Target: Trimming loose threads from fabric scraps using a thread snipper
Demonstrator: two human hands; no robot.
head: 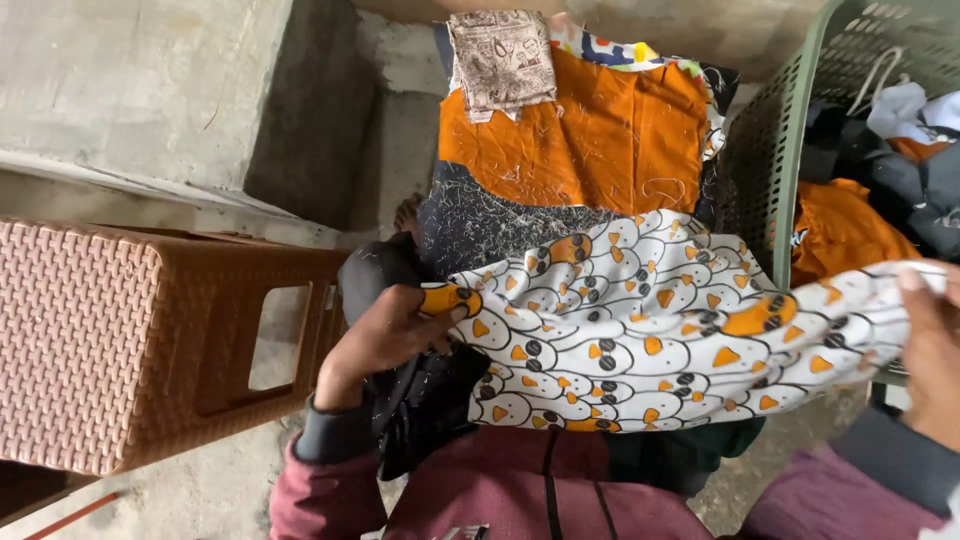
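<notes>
Held a white cloth (640, 330), printed with orange and black shapes, stretched between both hands over the lap. Left hand (385, 335) closed on the cloth's left edge, thumb on top, fingers curled under, above a dark garment (425, 400) bunched on the knee. Right hand (930, 345) pinched shut on the cloth's right corner, at the frame's right edge, just in front of the basket (780, 130). Beyond the cloth, lay a pile of fabric: an orange piece (580, 140) strewn with loose threads, a dark piece (480, 225) beside it, a small brown-patterned scrap (500, 60) on top at the far end. Green basket to the right, holding more clothes, orange (840, 230) and dark among them. Brown woven-pattern plastic stool (120, 340) at the left, just beside the left hand. Bare concrete floor (130, 90) behind. Maroon sleeves with grey cuffs on both arms.
</notes>
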